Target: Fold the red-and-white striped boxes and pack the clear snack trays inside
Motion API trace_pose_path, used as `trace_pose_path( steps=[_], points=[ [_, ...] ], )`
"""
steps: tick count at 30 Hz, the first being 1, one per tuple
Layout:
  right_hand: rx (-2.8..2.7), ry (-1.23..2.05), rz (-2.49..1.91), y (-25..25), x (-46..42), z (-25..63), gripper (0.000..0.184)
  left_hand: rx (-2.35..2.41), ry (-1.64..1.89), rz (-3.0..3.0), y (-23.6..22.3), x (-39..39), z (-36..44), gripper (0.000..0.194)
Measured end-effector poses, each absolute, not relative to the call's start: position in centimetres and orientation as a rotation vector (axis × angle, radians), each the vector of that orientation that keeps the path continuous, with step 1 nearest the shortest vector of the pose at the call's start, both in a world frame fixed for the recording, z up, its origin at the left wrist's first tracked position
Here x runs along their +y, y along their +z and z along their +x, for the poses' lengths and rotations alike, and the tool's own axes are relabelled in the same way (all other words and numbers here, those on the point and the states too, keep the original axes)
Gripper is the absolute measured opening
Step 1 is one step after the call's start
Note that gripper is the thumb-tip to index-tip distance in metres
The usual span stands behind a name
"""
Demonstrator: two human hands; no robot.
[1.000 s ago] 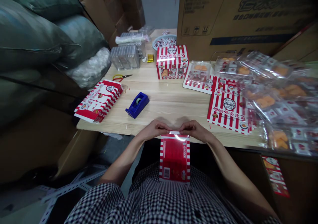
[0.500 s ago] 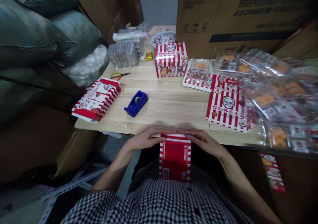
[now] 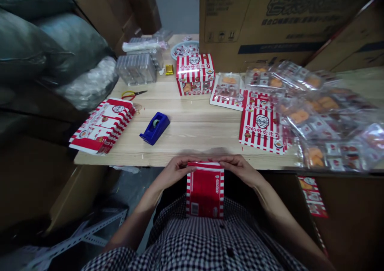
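hands: left hand (image 3: 171, 173) and right hand (image 3: 241, 170) together, fingers curled over the top edge of the flat striped carton (image 3: 205, 191), fingertips nearly meeting at the middle, clamped on it from both sides.
carton: hanging below the pine table's (image 3: 192, 131) front edge, in front of the gingham shirt (image 3: 204, 243), red printed face and barcode up.
handling: even pressure from both hands should keep the edge straight and the card uncreased (a judgement; the fingers hide the top edge).
containers: a made-up striped box (image 3: 195, 74) stands upright on the table, contents hidden; a blue-rimmed plate (image 3: 177, 53) holds wrapped sweets; clear plastic trays (image 3: 136, 69) sit stacked nearby; clear bags of orange snacks (image 3: 300, 117) lie heaped at right.
rest: a stack of flat cartons (image 3: 102, 126), a blue tape dispenser (image 3: 154, 129), and yellow-handled scissors (image 3: 130, 95) lie on the table.
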State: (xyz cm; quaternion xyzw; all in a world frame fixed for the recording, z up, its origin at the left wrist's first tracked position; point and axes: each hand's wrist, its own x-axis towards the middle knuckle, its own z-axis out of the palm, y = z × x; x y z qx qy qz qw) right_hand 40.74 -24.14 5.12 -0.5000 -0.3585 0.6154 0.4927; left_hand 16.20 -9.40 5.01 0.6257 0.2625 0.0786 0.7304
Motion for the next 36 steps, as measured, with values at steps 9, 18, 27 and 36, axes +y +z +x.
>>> trace_pose_path(
  steps=[9, 18, 27, 36],
  points=[
    [-0.734, 1.577, -1.280, 5.4, -20.0, 40.1, 0.031, 0.466, 0.099, 1.713, 7.5, -6.8, 20.6, 0.028],
    [-0.720, 1.368, -1.298, 3.4, -22.2, 38.8, 0.028, 0.450, 0.152, 1.454, 4.3, -7.8, 23.1, 0.034],
    [-0.694, 1.302, -1.283, 1.5, -21.0, 39.1, 0.038, 0.453, 0.101, 1.538, 4.1, -7.6, 23.9, 0.047],
    [-0.658, 1.367, -1.117, 3.4, -23.4, 37.7, 0.039, 0.457, 0.171, 1.485, 5.1, -7.8, 23.0, 0.028]
  ],
)
